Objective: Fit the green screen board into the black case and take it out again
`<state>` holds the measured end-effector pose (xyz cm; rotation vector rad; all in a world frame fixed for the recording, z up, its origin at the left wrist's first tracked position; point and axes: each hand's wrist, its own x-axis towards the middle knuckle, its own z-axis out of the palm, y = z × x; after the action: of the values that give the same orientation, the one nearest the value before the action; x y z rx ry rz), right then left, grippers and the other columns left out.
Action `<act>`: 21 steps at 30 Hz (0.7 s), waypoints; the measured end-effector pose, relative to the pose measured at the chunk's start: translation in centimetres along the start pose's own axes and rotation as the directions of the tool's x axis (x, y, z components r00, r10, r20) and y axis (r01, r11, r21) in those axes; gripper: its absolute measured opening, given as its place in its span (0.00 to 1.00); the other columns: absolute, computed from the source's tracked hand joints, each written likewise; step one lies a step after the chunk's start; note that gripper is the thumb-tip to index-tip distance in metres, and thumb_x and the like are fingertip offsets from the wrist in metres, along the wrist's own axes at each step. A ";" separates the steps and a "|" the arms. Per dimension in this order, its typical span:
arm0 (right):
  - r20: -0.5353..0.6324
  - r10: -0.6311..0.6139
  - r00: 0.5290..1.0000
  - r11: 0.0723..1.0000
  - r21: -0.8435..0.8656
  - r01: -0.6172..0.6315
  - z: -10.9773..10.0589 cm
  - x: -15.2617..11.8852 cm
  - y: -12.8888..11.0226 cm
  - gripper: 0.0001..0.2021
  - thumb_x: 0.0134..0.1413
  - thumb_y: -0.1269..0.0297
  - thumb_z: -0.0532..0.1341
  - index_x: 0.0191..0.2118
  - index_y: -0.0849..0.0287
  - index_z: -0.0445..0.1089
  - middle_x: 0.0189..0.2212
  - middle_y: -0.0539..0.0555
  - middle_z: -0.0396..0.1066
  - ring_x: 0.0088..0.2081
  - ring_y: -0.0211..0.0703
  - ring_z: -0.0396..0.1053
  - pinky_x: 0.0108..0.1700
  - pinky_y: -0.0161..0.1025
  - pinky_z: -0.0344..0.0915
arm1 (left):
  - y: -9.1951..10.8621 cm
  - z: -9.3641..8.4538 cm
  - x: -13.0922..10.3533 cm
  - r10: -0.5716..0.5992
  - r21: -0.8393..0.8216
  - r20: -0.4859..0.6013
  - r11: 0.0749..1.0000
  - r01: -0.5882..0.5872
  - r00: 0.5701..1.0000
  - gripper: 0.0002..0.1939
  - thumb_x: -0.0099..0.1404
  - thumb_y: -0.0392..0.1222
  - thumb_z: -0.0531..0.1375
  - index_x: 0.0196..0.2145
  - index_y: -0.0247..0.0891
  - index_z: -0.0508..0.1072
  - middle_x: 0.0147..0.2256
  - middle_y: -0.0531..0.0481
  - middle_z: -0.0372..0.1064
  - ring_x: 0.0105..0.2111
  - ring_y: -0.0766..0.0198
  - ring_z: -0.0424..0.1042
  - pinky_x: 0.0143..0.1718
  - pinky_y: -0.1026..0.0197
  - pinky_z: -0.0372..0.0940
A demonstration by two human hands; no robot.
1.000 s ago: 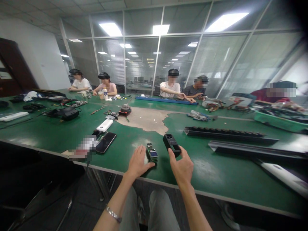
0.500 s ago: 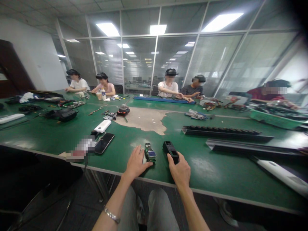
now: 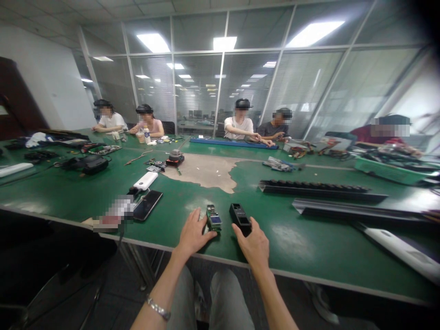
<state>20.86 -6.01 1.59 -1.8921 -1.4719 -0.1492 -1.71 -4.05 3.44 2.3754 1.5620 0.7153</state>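
Note:
Near the front edge of the green table (image 3: 165, 197), a small green circuit board with a blue screen (image 3: 215, 219) stands beside a black casing (image 3: 239, 218) with cut-out openings. My left hand (image 3: 195, 233) rests at the board's left side, thumb and fingers spread around its lower end. My right hand (image 3: 253, 239) is at the near end of the casing, thumb on its left and fingers on its right, apart from each other. Whether the fingertips touch the casing cannot be made out. Board and casing lie a short gap apart.
A black phone (image 3: 147, 205) and a white power bank (image 3: 145, 181) lie to the left. Long black rails (image 3: 319, 190) and a white tool (image 3: 402, 250) are at the right. Several people sit across the table, behind a blue bar (image 3: 233, 143).
The black casing has shifted slightly left and now lies flatter on the table. My right hand's fingers have loosened around it. My left hand has hardly moved.

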 end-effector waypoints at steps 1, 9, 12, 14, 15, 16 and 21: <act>-0.005 0.012 1.000 1.000 0.004 -0.012 0.0 0.0 0.0 0.38 0.54 0.42 0.58 0.60 0.70 0.59 0.48 0.68 0.72 0.48 0.57 0.70 0.49 0.44 0.62 | 0.0 0.0 0.0 -0.001 -0.001 -0.002 1.000 0.001 1.000 0.38 0.61 0.69 0.54 0.59 0.40 0.65 0.67 0.38 0.47 0.66 0.45 0.47 0.65 0.44 0.46; -0.007 0.036 0.999 0.997 0.065 -0.035 0.1 0.0 0.2 0.40 0.52 0.41 0.59 0.60 0.71 0.59 0.49 0.68 0.71 0.50 0.59 0.69 0.52 0.47 0.62 | 0.1 0.1 0.0 -0.002 0.011 0.004 1.000 0.002 1.000 0.37 0.61 0.67 0.55 0.59 0.39 0.66 0.67 0.38 0.45 0.66 0.45 0.46 0.65 0.45 0.46; -0.021 0.042 0.999 0.995 0.097 -0.040 0.1 0.0 0.3 0.38 0.52 0.41 0.58 0.58 0.69 0.62 0.49 0.67 0.71 0.50 0.59 0.69 0.52 0.47 0.62 | 0.2 0.0 0.0 -0.008 0.017 0.007 1.000 0.008 1.000 0.36 0.62 0.67 0.55 0.59 0.40 0.66 0.67 0.38 0.45 0.66 0.46 0.47 0.65 0.46 0.46; -0.022 0.043 0.999 0.993 0.115 -0.040 0.2 -0.1 0.5 0.35 0.54 0.41 0.57 0.57 0.68 0.63 0.48 0.66 0.72 0.49 0.58 0.70 0.51 0.46 0.63 | 0.2 0.0 0.0 -0.012 0.021 0.015 1.000 0.012 1.000 0.37 0.62 0.67 0.55 0.60 0.39 0.65 0.67 0.38 0.45 0.66 0.46 0.47 0.65 0.46 0.46; -0.021 0.041 0.999 0.992 0.119 -0.038 0.2 -0.1 0.5 0.35 0.54 0.42 0.56 0.56 0.68 0.64 0.47 0.67 0.72 0.48 0.57 0.70 0.51 0.46 0.63 | 0.2 -0.1 0.0 -0.013 0.023 0.020 1.000 0.012 1.000 0.38 0.62 0.67 0.55 0.60 0.39 0.64 0.67 0.38 0.45 0.66 0.46 0.47 0.65 0.47 0.46; -0.020 0.037 0.999 0.992 0.119 -0.035 0.3 -0.1 0.5 0.34 0.55 0.42 0.56 0.56 0.68 0.64 0.46 0.67 0.72 0.48 0.57 0.71 0.51 0.46 0.63 | 0.3 -0.1 0.0 -0.013 0.024 0.026 1.000 0.012 1.000 0.38 0.61 0.67 0.55 0.60 0.38 0.64 0.67 0.37 0.45 0.66 0.46 0.47 0.65 0.47 0.46; -0.017 0.012 1.000 0.998 0.062 -0.011 0.1 -0.1 0.3 0.34 0.56 0.43 0.56 0.57 0.67 0.63 0.45 0.67 0.73 0.46 0.55 0.71 0.49 0.46 0.63 | 0.2 -0.1 0.0 -0.013 0.020 0.031 1.000 0.012 0.999 0.43 0.59 0.69 0.56 0.62 0.36 0.61 0.67 0.37 0.44 0.67 0.46 0.45 0.65 0.47 0.45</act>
<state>21.03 -6.00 1.31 -1.8453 -1.4376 -0.1126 -1.58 -4.11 3.59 2.3772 1.5772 0.6593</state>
